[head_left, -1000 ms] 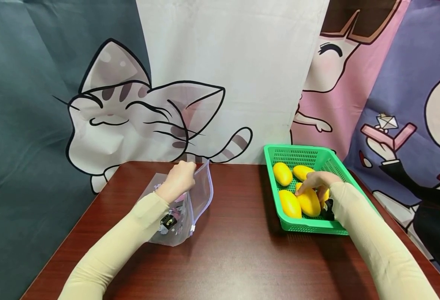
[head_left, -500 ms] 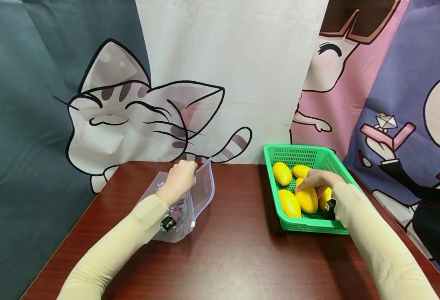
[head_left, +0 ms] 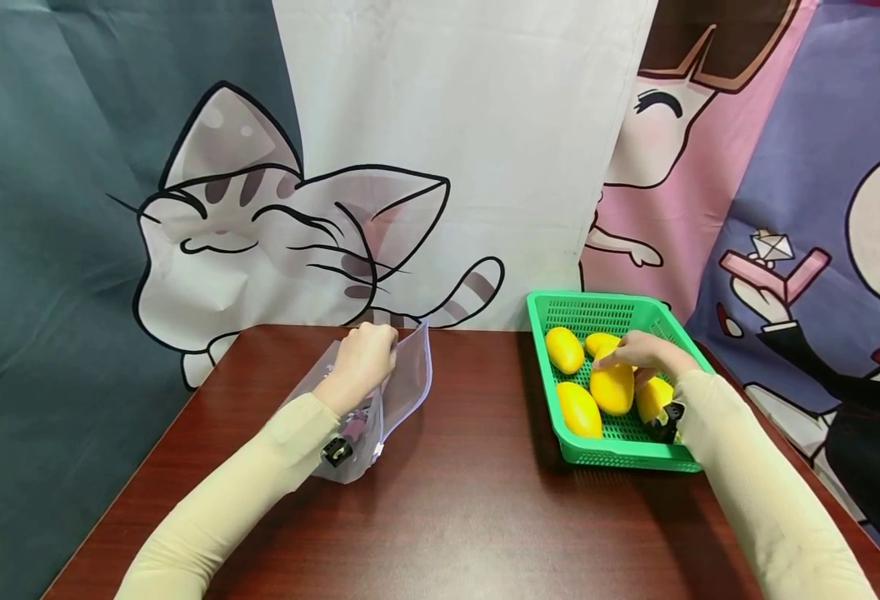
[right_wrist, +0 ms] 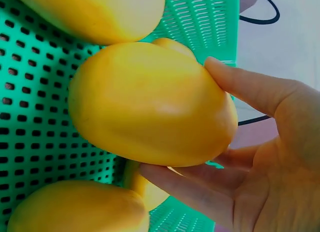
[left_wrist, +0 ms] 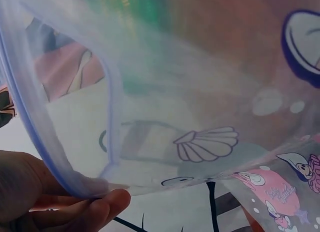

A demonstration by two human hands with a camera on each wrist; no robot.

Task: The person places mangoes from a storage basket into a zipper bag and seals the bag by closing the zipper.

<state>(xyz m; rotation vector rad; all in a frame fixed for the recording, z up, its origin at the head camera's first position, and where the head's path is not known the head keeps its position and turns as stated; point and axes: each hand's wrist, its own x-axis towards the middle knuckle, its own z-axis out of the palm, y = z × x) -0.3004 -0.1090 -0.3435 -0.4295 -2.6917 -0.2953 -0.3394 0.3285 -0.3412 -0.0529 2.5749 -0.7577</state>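
My left hand pinches the top edge of a clear zipper bag with a lilac rim, at the table's left half. The left wrist view shows the fingers at that rim, the bag's mouth gaping, and a printed shell on its film. Over on the right, my right hand grips a yellow mango inside a green plastic basket. Thumb on one side and fingers on the other, it holds the fruit by one end; the mango overlaps the others in the head view.
Several other mangoes lie in the basket, including one at the back left and one at the front left. The brown table ends at a printed curtain behind. A black wrist camera sits under my right wrist.
My right hand has lifted the mango slightly, up and away from me, uncovering more of the mango on the right. The left hand stays nearly in place, with the bag's rim a little higher.
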